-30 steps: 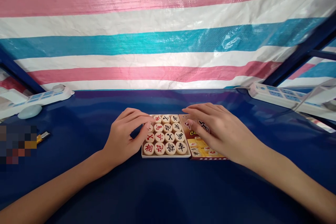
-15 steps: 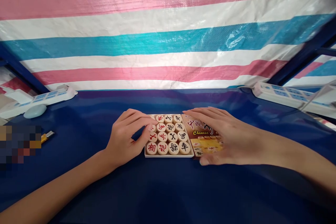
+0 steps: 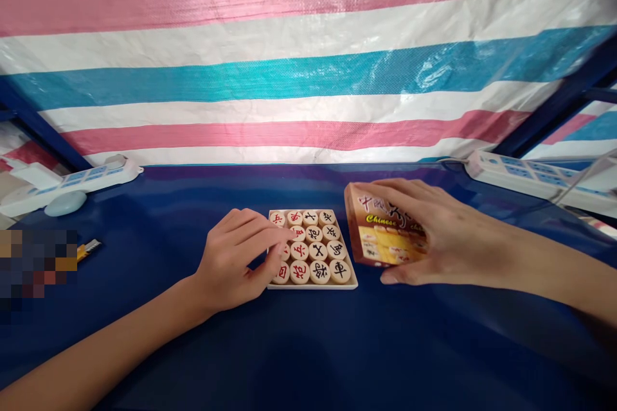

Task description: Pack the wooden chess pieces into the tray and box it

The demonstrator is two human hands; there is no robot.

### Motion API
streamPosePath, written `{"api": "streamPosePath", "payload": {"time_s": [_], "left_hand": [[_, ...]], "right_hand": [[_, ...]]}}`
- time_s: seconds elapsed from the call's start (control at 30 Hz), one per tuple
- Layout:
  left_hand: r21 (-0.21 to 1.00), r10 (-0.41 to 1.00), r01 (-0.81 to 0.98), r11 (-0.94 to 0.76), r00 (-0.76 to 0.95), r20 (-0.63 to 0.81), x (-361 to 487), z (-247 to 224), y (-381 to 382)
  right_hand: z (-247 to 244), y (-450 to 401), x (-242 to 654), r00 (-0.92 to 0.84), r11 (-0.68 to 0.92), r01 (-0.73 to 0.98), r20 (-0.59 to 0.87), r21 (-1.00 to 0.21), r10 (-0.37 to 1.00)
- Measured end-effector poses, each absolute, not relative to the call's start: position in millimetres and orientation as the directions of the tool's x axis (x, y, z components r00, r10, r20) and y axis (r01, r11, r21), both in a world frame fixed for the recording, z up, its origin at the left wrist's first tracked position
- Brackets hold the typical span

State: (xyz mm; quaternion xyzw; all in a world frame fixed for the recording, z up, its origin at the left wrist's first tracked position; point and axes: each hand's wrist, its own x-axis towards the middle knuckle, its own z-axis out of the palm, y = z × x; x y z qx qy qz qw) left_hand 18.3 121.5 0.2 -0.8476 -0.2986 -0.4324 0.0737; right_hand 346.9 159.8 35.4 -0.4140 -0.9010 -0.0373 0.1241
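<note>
A shallow white tray [image 3: 313,286] of Chinese chess pieces lies in the middle of the blue table, its round pieces in rows with red characters to the left and black ones to the right. My left hand [image 3: 243,247] rests at the tray's left side, open, fingertips over the red pieces and covering a few. My right hand [image 3: 421,228] grips the brown printed box lid [image 3: 385,237], thumb at its near edge and fingers across the far one. The lid is raised and tilted, its left side wall showing, to the right of the tray and apart from it.
Power strips stand at the back left [image 3: 96,183] and back right [image 3: 520,170]. A pale computer mouse [image 3: 65,203] and a yellow utility knife [image 3: 89,249] lie on the left. A striped plastic sheet [image 3: 308,83] hangs behind the table [image 3: 308,347].
The lid, flat against the tray earlier, has been lifted and moved right in my right hand. My left hand's fingers have shifted slightly right and nearer over the pieces.
</note>
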Motion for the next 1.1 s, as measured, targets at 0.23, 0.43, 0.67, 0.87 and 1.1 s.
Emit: {"api": "streamPosePath", "payload": {"time_s": [0.23, 0.43, 0.67, 0.87, 1.1], "left_hand": [[0.021, 0.375, 0.493, -0.870, 0.634, 0.676, 29.2, 2.0, 104.6], [0.132, 0.414, 0.447, -0.885, 0.624, 0.663, 30.6, 5.2, 103.1], [-0.012, 0.291, 0.432, -0.902, 0.627, 0.722, 18.0, 6.9, 107.6], [0.116, 0.331, 0.401, -0.909, 0.523, 0.786, 8.0, 17.8, 115.8], [0.195, 0.415, 0.416, -0.888, 0.543, 0.730, 0.3, 8.3, 127.7]], "right_hand": [[45.8, 132.4, 298.2, -0.619, 0.713, 0.701, 0.487, -0.012, 0.616], [34.8, 115.3, 279.0, -0.631, 0.748, 0.663, 0.556, 0.024, 0.541], [39.8, 120.8, 284.4, -0.619, 0.766, 0.643, 0.594, 0.007, 0.514], [28.9, 135.8, 301.3, -0.459, 0.664, 0.710, 0.562, -0.234, 0.688], [13.7, 139.4, 302.8, -0.472, 0.675, 0.612, 0.494, -0.412, 0.730]]}}
